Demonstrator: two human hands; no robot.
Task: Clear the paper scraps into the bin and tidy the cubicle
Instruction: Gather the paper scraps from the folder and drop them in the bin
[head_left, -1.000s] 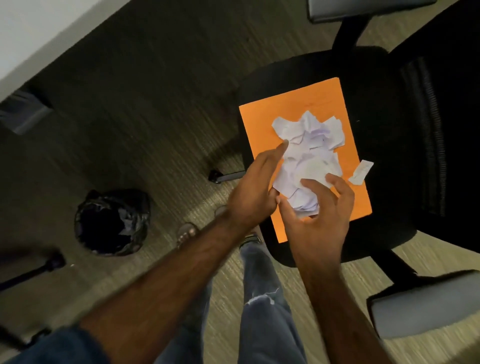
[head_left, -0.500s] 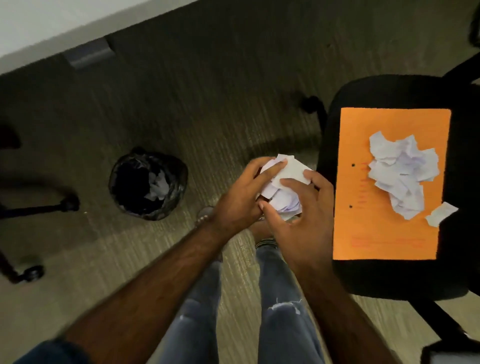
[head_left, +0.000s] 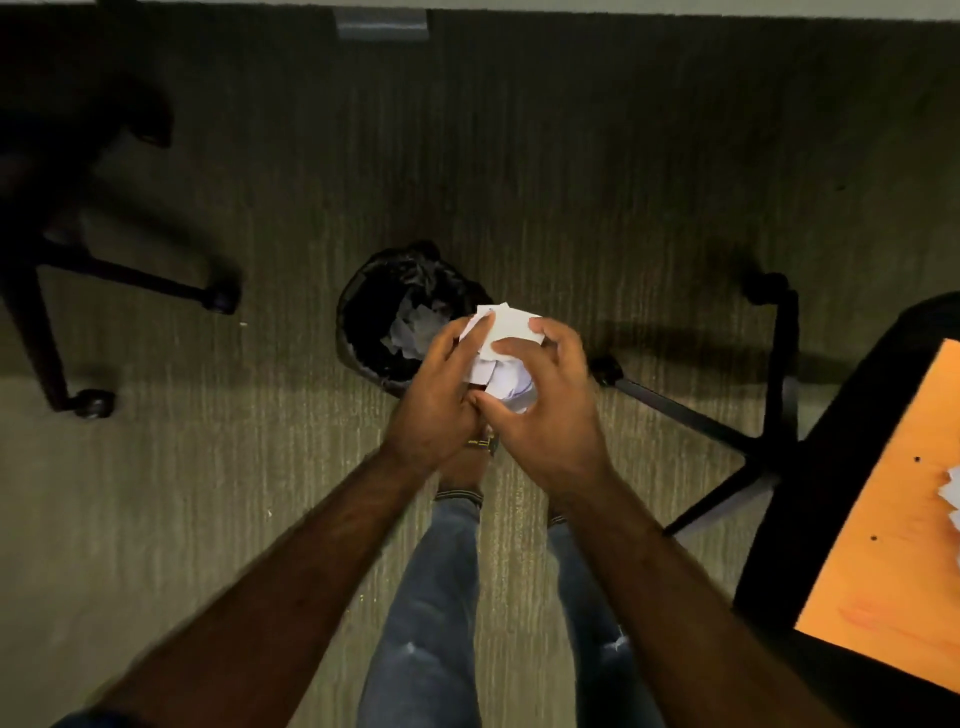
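A bunch of white paper scraps (head_left: 503, 358) is cupped between my left hand (head_left: 439, 402) and my right hand (head_left: 548, 410), both closed around it. The hands hover just over the near right rim of the small black bin (head_left: 366, 312), which is lined with a black bag and holds a few white scraps (head_left: 413, 330). At the right edge, more white scraps (head_left: 954, 493) lie on an orange folder (head_left: 893, 525) that rests on the black seat of an office chair (head_left: 852, 415).
The chair's black legs and casters (head_left: 769, 364) spread across the carpet right of the bin. Another chair base with casters (head_left: 93, 402) stands at the left. My legs in blue jeans (head_left: 431, 623) are below my hands. A wall base runs along the top.
My hands have carried the bunch of scraps leftward from the chair to the bin's rim. The view has swung left, so the orange folder now sits at the right edge.
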